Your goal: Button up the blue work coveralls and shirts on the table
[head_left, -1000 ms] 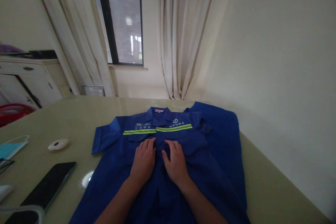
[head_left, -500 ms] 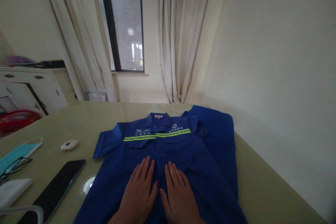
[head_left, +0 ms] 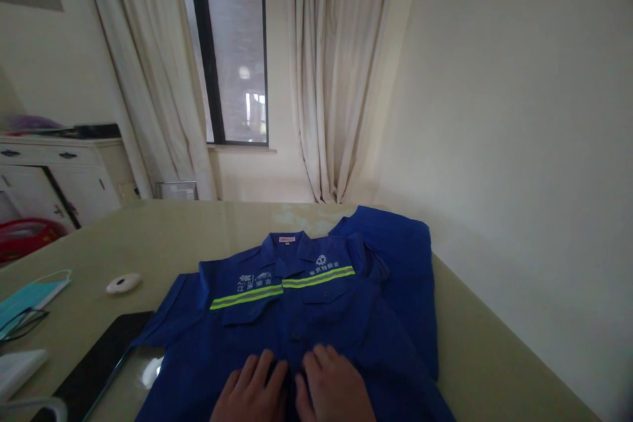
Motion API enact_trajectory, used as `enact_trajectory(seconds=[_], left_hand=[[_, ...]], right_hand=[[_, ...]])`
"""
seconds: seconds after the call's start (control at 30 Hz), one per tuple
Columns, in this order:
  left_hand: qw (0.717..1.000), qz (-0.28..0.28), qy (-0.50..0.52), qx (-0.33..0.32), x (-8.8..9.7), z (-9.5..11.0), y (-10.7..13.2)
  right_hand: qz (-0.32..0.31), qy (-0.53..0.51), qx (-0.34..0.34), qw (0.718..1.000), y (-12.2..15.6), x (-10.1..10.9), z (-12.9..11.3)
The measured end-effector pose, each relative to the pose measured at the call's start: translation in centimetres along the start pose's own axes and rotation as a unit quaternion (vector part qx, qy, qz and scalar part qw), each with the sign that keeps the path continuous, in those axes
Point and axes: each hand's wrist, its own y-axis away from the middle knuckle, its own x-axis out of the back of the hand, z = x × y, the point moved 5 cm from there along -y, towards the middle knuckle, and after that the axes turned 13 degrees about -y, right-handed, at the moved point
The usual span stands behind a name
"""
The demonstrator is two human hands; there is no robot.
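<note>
A blue short-sleeved work shirt with a yellow-green reflective stripe across the chest lies face up on the olive table. My left hand and my right hand rest side by side on the shirt's front, near the button line at the bottom of the view. The fingers of both lie flat and a little spread on the cloth. A second blue garment lies under the shirt's right side.
On the table's left lie a black phone, a small white round object, a teal face mask, glasses and a white flat item. A white cabinet and curtained window stand beyond.
Both hands have slid down the shirt front toward me, from the chest pockets to the lower front. The view has shifted, so the shirt sits lower and closer.
</note>
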Motion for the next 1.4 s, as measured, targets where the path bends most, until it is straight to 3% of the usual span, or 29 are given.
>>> enact_trajectory(seconds=[0.1, 0.17, 0.27, 0.37, 0.57, 0.67, 0.73, 0.87, 0.93, 1.0, 1.13, 1.27, 1.4], left_hand=[[0.997, -0.048, 0.018, 0.063, 3.3, -0.7, -4.2], [0.995, -0.058, 0.039, 0.075, 4.8, -1.4, -7.4], [0.984, -0.077, 0.089, 0.133, 4.7, -3.6, -11.3], [0.970, -0.073, 0.139, 0.188, 3.3, -5.2, -13.3], [0.957, 0.023, 0.166, 0.237, 1.4, -5.4, -13.4], [0.938, 0.021, 0.233, 0.255, 0.9, -5.6, -13.0], [0.917, 0.016, 0.318, 0.239, 0.7, -5.7, -13.1], [0.879, 0.045, 0.453, 0.144, 1.2, -5.5, -13.4], [0.887, 0.049, 0.438, 0.134, 1.4, -5.8, -13.3], [0.918, 0.046, 0.370, 0.135, 1.6, -6.1, -13.2], [0.968, 0.011, 0.224, 0.116, 2.1, -5.7, -13.3], [0.982, -0.025, 0.166, 0.083, 2.6, -4.4, -14.0], [0.984, -0.034, 0.148, 0.098, 2.6, -3.7, -14.5]], right_hand=[[0.021, -0.051, -0.076, 0.996, -5.8, 2.6, -1.4], [0.024, -0.079, -0.115, 0.990, -9.1, 2.8, -1.4], [0.015, -0.084, -0.158, 0.984, -11.6, 1.3, -0.3], [0.031, -0.091, -0.153, 0.983, -11.4, 0.0, 0.5], [0.036, -0.122, -0.131, 0.983, -9.9, -0.2, 0.5], [0.021, -0.123, -0.132, 0.983, -10.2, -0.2, 0.5], [0.019, -0.124, -0.129, 0.984, -10.4, -0.3, 0.6], [0.036, -0.150, -0.147, 0.977, -10.9, -0.1, 1.5], [0.051, -0.176, -0.177, 0.967, -11.2, 0.1, 2.4], [0.068, -0.215, -0.200, 0.954, -11.4, 0.2, 3.4], [0.107, -0.335, -0.178, 0.919, -11.8, 0.3, 4.7], [0.128, -0.428, -0.170, 0.879, -11.9, 0.3, 5.4], [0.140, -0.432, -0.187, 0.871, -11.9, 0.2, 5.7]])
